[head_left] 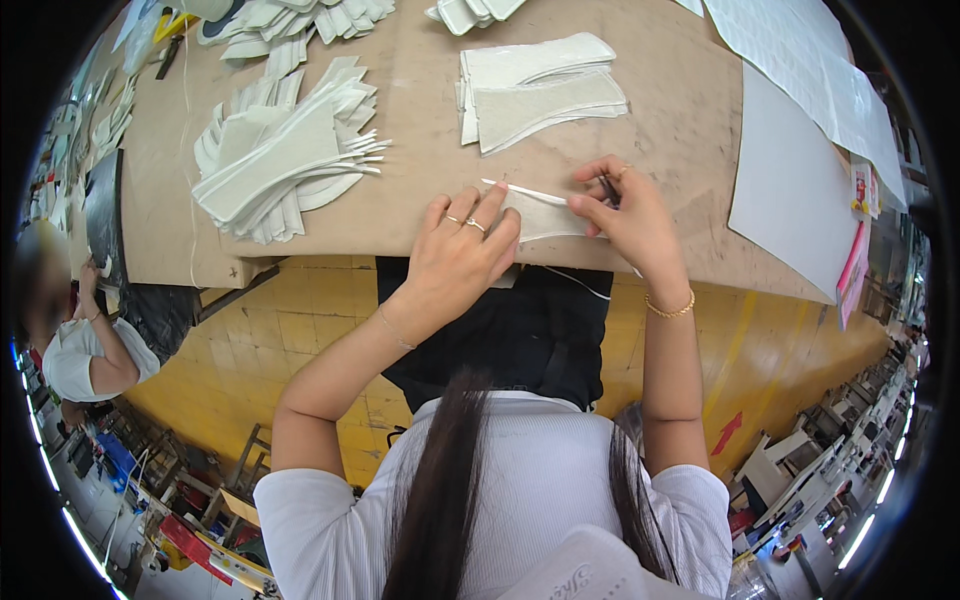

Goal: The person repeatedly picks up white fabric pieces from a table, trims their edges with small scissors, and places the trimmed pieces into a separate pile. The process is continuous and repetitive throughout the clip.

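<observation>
A flat cream panel [545,222] lies at the table's near edge in front of me, partly under my hands. Along its far side a thin white strip [535,193] stands up. My left hand [462,245] holds the panel and strip down at the left, its fingertips on the strip's left part. My right hand [635,215] is closed, with thumb and fingertips at the strip's right end. A small dark object [609,190] shows between the right fingers; its kind is unclear.
Stacks of similar cream panels lie on the brown-covered table: one pile [280,160] at left, one stack [540,85] ahead, more at the far edge. A large white sheet [790,190] covers the right side. Another person [85,350] is at far left.
</observation>
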Action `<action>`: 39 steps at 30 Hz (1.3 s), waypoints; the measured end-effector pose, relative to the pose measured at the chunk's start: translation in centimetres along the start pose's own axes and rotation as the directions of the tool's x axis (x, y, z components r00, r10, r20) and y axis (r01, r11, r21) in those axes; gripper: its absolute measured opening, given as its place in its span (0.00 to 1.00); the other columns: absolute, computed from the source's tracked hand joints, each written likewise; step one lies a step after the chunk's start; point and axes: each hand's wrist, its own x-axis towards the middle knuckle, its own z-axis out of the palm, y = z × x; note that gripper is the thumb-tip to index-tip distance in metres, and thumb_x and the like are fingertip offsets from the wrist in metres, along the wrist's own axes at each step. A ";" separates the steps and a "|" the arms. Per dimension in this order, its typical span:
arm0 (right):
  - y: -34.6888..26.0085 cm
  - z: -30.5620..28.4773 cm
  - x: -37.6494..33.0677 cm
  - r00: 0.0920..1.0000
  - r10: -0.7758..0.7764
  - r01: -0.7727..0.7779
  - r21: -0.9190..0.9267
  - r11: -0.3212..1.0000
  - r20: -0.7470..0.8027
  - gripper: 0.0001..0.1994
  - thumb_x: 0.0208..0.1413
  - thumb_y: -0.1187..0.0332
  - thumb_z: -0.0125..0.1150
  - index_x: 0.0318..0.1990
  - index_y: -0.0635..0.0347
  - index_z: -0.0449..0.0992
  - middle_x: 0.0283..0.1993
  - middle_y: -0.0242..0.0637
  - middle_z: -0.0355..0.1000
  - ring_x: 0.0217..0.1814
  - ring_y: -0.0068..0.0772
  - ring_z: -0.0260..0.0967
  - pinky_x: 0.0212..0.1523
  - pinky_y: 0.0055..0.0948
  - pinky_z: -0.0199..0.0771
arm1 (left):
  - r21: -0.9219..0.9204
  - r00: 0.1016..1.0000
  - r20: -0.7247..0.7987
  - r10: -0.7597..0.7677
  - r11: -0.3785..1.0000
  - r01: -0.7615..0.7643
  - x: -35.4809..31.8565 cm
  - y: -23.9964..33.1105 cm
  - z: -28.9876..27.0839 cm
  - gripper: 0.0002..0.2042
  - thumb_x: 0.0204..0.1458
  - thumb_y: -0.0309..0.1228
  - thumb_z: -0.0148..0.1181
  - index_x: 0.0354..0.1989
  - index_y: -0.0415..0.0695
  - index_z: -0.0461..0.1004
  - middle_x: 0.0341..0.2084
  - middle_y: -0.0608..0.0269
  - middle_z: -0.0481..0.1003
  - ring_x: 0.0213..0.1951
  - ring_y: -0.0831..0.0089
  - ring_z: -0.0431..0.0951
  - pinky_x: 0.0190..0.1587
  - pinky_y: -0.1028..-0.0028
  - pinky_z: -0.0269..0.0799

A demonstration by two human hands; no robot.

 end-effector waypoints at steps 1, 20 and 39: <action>0.9 -0.3 -0.2 0.999 0.024 -0.023 0.016 1.000 -0.036 0.13 0.55 0.73 0.71 0.47 0.63 0.78 0.29 0.32 0.74 0.22 0.21 0.71 0.28 0.25 0.72 | -0.003 1.000 -0.008 -0.005 1.000 0.005 0.0 0.0 0.1 0.18 0.53 0.33 0.68 0.51 0.45 0.76 0.57 0.60 0.75 0.54 0.61 0.73 0.58 0.59 0.65; 2.0 -0.5 -0.4 0.988 -0.101 0.091 -0.090 0.992 -0.117 0.17 0.52 0.75 0.72 0.49 0.61 0.75 0.29 0.27 0.70 0.32 0.18 0.64 0.37 0.22 0.67 | 0.046 0.998 0.050 -0.036 0.998 0.034 1.0 0.9 0.2 0.24 0.54 0.37 0.65 0.62 0.51 0.76 0.54 0.56 0.74 0.51 0.56 0.70 0.54 0.56 0.63; 1.2 -0.1 -0.1 0.984 -0.134 0.088 -0.333 0.939 -0.118 0.16 0.52 0.72 0.71 0.49 0.58 0.76 0.30 0.33 0.75 0.32 0.29 0.71 0.38 0.31 0.72 | 0.031 0.996 0.064 -0.055 0.998 0.053 3.1 5.6 1.8 0.25 0.52 0.32 0.66 0.60 0.42 0.74 0.53 0.55 0.71 0.60 0.55 0.68 0.60 0.53 0.61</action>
